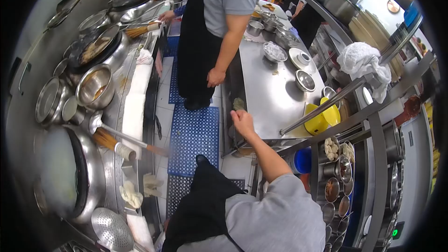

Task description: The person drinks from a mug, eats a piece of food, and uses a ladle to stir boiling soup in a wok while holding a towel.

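My right hand [243, 123] reaches forward over the near left corner of the steel counter [259, 88], its fingers curled closed. A small crumpled grey-green piece [238, 104] shows just beyond the fingers at the counter's edge; I cannot tell whether they grip it. Further along the counter are a bowl of white pieces [275, 52], a steel bowl [305, 80] and a white plate with a small dish [302, 59]. My left hand is out of view.
A co-worker [200, 42] in a black apron stands ahead on the blue mat [193, 135]. Woks [100, 49] line the left, with a ladle [119, 133] jutting toward the aisle. A metal rail [326, 105], yellow container [324, 116] and several ingredient pots [332, 189] are at right.
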### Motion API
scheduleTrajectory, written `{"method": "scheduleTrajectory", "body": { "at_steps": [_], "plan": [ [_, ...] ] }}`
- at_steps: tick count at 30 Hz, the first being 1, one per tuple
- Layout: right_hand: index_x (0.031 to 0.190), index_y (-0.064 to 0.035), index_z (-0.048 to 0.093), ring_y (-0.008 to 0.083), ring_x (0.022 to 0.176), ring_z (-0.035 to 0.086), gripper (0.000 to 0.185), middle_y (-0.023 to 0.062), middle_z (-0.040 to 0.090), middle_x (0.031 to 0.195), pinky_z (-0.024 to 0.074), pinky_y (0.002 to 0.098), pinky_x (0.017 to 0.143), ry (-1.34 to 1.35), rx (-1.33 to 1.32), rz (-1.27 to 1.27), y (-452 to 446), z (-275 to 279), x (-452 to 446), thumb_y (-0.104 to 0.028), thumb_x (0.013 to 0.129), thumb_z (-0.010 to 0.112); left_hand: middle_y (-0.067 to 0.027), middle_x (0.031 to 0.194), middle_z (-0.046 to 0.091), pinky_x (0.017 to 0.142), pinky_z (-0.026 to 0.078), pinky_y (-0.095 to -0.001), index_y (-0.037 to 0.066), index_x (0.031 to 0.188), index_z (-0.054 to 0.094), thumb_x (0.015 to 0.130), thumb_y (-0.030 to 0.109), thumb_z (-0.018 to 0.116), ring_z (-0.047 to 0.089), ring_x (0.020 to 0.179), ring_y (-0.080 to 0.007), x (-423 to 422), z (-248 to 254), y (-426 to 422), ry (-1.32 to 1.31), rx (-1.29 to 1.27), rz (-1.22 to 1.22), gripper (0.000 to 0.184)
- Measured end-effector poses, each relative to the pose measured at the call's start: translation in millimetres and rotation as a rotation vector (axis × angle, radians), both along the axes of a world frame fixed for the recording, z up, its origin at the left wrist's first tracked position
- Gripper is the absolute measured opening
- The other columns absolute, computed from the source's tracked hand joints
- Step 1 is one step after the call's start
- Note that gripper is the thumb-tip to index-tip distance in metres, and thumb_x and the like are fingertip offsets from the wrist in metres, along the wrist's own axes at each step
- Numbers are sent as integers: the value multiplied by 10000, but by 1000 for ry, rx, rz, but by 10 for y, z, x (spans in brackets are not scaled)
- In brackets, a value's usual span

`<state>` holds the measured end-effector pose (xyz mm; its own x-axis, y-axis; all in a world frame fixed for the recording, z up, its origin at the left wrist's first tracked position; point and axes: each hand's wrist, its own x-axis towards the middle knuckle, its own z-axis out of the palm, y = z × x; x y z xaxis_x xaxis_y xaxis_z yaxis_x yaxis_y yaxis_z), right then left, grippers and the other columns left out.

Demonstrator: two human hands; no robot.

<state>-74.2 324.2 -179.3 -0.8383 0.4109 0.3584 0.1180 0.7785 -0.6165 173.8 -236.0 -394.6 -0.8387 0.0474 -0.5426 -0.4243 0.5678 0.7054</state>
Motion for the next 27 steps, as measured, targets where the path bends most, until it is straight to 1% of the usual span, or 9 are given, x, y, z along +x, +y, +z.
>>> {"method": "scheduleTrajectory", "body": {
  "at_steps": [1, 7, 8, 11, 13, 15, 22, 25, 27],
  "plan": [
    [769, 6, 649, 409, 706, 628, 351, 226, 631, 724, 473, 470, 644, 62, 71, -58, 132, 12, -40, -311, 910, 599, -202, 744, 685, 657, 514, -390, 17, 818, 728, 791, 229, 648, 697, 741, -307, -66, 18, 11, -1, -3, -13, 228],
    [793, -11, 665, 351, 687, 656, 304, 166, 665, 705, 496, 436, 650, 198, -126, -378, 806, 217, -310, -295, 887, 613, -208, 739, 681, 655, 511, -387, 12, 822, 726, 794, 222, 651, 694, 731, -303, -454, 173, 114, -10, -27, -71, 225],
    [762, -2, 637, 367, 658, 635, 320, 177, 637, 671, 483, 439, 626, 207, -98, -385, 819, 279, -344, -292, 894, 625, -209, 739, 680, 655, 510, -387, 11, 822, 726, 794, 221, 652, 694, 729, -302, -499, 177, 163, -21, -24, -71, 224],
    [721, -3, 603, 392, 650, 603, 354, 182, 616, 676, 468, 451, 608, 17, 43, -177, 765, 151, -413, -306, 900, 647, -211, 737, 678, 654, 509, -385, 9, 824, 725, 796, 218, 653, 692, 724, -300, -656, 245, 244, -19, -20, -60, 223],
    [696, -14, 574, 404, 663, 581, 368, 181, 590, 697, 461, 467, 602, 138, 113, 67, 518, 60, -410, -305, 906, 651, -213, 735, 676, 653, 508, -384, 8, 825, 724, 797, 216, 654, 691, 721, -298, -752, 282, 304, -9, -14, -60, 222],
    [697, -29, 586, 391, 683, 599, 332, 179, 593, 709, 477, 471, 619, 19, 207, 192, 353, 100, -369, -279, 911, 637, -215, 734, 675, 653, 507, -383, 6, 827, 723, 798, 214, 656, 690, 718, -297, -768, 304, 373, -7, -11, -61, 221],
    [704, -32, 588, 388, 699, 608, 374, 175, 599, 732, 475, 471, 618, -50, 220, 128, 387, 35, -427, -331, 928, 615, -222, 729, 670, 650, 503, -379, 1, 831, 721, 802, 207, 659, 687, 706, -292, -563, 281, 454, 43, 59, -30, 217],
    [710, -35, 602, 402, 710, 611, 378, 184, 614, 743, 476, 475, 623, -54, 251, 119, 372, -22, -443, -349, 920, 624, -227, 722, 664, 645, 498, -377, -4, 833, 718, 816, 188, 653, 679, 689, -292, -326, 117, 441, 115, 31, 10, 203],
    [718, -33, 613, 422, 712, 610, 389, 195, 627, 754, 476, 486, 631, -63, 234, 105, 374, -37, -422, -374, 904, 643, -221, 709, 661, 638, 489, -387, -8, 811, 711, 837, 199, 635, 676, 682, -292, -197, -58, 448, 88, 1, 114, 222]
  ]
}}
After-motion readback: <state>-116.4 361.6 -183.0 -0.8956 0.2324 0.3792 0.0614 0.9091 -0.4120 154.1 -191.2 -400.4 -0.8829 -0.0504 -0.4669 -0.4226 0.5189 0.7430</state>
